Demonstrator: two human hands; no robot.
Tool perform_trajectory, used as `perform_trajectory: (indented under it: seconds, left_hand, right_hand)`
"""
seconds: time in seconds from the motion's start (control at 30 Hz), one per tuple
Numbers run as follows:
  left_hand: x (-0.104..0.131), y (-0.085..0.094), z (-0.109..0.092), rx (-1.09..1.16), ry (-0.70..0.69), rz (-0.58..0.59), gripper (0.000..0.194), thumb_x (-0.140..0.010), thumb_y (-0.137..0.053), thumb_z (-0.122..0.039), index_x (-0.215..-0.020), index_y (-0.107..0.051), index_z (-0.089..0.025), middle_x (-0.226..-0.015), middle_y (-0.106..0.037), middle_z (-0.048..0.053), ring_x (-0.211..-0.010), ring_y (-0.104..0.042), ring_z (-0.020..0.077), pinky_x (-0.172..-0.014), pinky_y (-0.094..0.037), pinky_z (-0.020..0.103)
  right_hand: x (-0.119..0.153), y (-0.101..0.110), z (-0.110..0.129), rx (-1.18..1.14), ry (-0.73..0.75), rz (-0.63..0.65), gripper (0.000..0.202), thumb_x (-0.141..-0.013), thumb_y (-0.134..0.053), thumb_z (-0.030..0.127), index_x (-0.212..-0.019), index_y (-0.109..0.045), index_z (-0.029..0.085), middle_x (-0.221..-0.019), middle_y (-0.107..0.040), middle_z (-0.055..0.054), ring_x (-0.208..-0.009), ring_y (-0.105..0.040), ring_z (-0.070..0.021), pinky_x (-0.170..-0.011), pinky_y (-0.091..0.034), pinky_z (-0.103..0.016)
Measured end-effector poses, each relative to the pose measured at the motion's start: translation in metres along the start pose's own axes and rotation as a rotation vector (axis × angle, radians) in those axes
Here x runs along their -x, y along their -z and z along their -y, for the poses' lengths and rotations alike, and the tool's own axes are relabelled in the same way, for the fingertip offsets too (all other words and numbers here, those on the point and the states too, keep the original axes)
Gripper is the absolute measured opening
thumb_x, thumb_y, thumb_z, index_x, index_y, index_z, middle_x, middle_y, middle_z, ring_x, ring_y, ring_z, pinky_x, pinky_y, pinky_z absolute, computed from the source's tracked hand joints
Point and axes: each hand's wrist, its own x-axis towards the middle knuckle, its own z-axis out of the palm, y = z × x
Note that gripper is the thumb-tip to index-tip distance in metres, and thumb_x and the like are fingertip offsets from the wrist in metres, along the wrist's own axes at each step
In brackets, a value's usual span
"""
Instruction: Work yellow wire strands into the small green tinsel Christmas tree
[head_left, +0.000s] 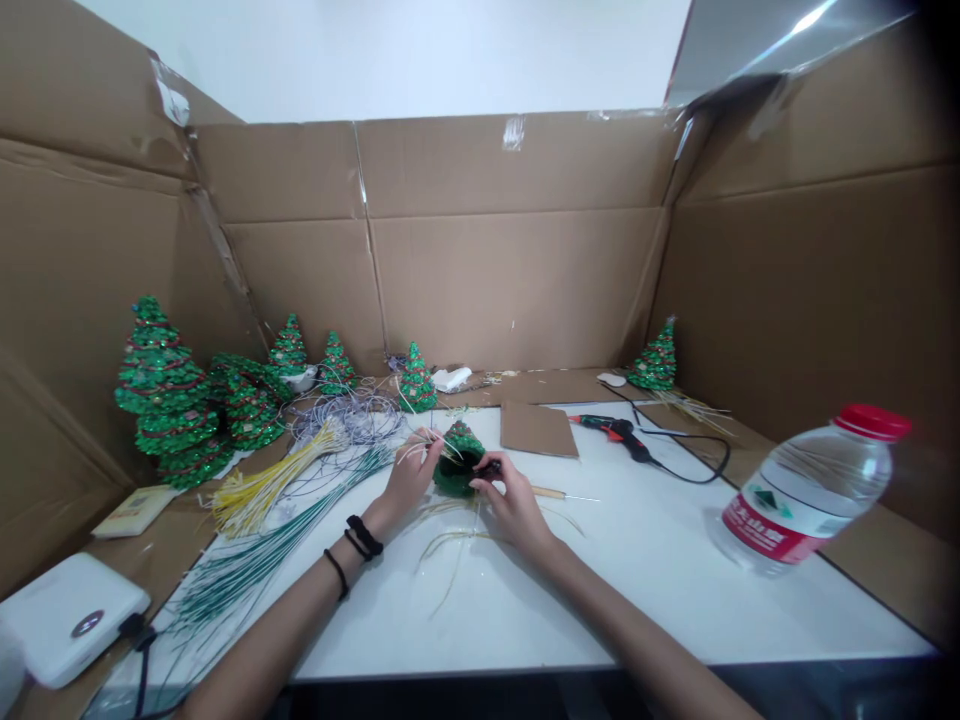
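A small green Christmas tree lies tipped at the middle of the white table, its dark hollow base facing me. My left hand is at the tree's left side, fingers pinched on thin pale strands that reach towards the hollow. My right hand is closed around a small dark tool at the right edge of the base; its kind is mostly hidden by the fingers. Loose yellowish strands lie on the table below the hands. A wooden-handled awl lies just right of my right hand.
Yellow strands, green strands and tangled wire lie left. Several finished trees stand behind. A cardboard piece, corded glue gun and water bottle are right. A white box sits front left; cardboard walls surround the table.
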Motion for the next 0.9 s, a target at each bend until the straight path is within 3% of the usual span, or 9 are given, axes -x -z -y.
perform_trajectory:
  seconds: [0.17,0.27,0.43,0.6,0.9]
  left_hand:
    - [0.001,-0.004,-0.006,0.149,0.127,0.059,0.024,-0.092,-0.035,-0.03,-0.089,-0.056,-0.017,-0.083,-0.064,0.005,-0.075,-0.06,0.0153,-0.072,-0.046,0.028]
    - [0.005,-0.004,-0.008,0.122,0.121,0.051,0.025,-0.092,-0.034,-0.03,-0.088,-0.055,-0.017,-0.079,-0.064,0.004,-0.07,-0.06,0.0146,-0.07,-0.045,0.027]
    - [0.011,-0.005,-0.008,0.051,0.073,-0.008,0.03,-0.093,-0.03,-0.029,-0.076,-0.053,-0.018,-0.074,-0.062,0.005,-0.069,-0.059,0.0158,-0.07,-0.044,0.029]
    - [0.014,-0.003,-0.009,0.11,0.14,-0.052,0.035,-0.094,-0.023,-0.03,-0.071,-0.048,-0.019,-0.062,-0.055,0.001,-0.054,-0.053,0.013,-0.062,-0.043,0.027]
    - [0.013,0.001,-0.015,0.287,0.315,-0.074,0.048,-0.094,-0.018,-0.037,-0.055,-0.041,-0.022,-0.06,-0.05,0.001,-0.059,-0.051,0.0139,-0.069,-0.043,0.028]
  right_hand:
    - [-0.002,-0.001,0.001,0.063,-0.034,-0.026,0.013,-0.083,-0.051,0.028,-0.092,-0.044,0.02,-0.083,-0.057,-0.003,-0.072,-0.057,-0.0167,-0.069,-0.046,-0.029]
    - [0.0,-0.005,0.003,0.112,-0.06,-0.036,0.012,-0.083,-0.05,0.027,-0.091,-0.044,0.02,-0.081,-0.057,-0.003,-0.071,-0.057,-0.0169,-0.068,-0.045,-0.029]
    - [0.004,-0.015,0.009,0.166,-0.1,-0.069,0.01,-0.082,-0.048,0.026,-0.089,-0.043,0.021,-0.078,-0.057,-0.003,-0.068,-0.056,-0.0172,-0.065,-0.044,-0.028]
    - [0.004,-0.022,0.009,0.174,-0.114,-0.08,0.01,-0.08,-0.047,0.027,-0.087,-0.043,0.021,-0.078,-0.057,-0.003,-0.068,-0.056,-0.0176,-0.065,-0.044,-0.029]
    - [0.004,-0.024,0.007,0.209,-0.132,-0.065,0.01,-0.08,-0.047,0.026,-0.088,-0.043,0.021,-0.078,-0.059,-0.004,-0.067,-0.057,-0.0183,-0.064,-0.045,-0.029]
